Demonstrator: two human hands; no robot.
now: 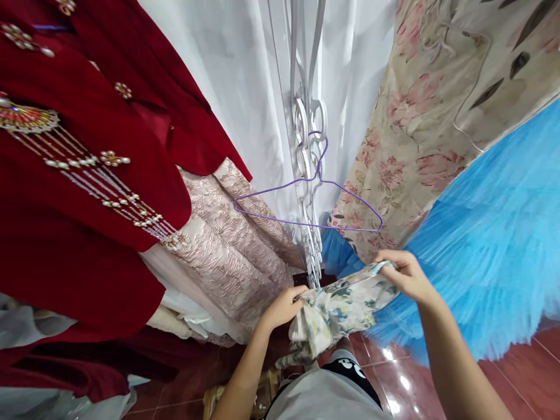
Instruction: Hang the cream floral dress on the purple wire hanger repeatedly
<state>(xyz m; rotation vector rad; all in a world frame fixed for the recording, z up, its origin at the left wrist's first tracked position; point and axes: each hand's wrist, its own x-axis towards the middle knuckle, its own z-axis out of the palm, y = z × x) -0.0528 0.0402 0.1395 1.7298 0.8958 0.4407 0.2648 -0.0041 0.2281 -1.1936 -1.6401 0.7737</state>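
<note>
A cream garment with a blue and green floral print [350,303] is stretched between my two hands, low in front of my body. My left hand [285,304] grips its left edge, fingers closed on the cloth. At the garment's upper right corner, my right hand [405,273] pinches the edge, where a pale blue trim shows. Just above the cloth hangs a bare purple wire hanger [308,223], hooked on a white rack with several loops [321,119]. The lower part of the garment is bunched and hangs toward my legs.
On the left hang a dark red velvet garment with beaded strands [144,128] and a pink brocade skirt [231,251]. A beige floral dress [420,128] and blue tulle [490,233] hang on the right. White curtain [227,64] lies behind; red tiles [406,385] cover the floor.
</note>
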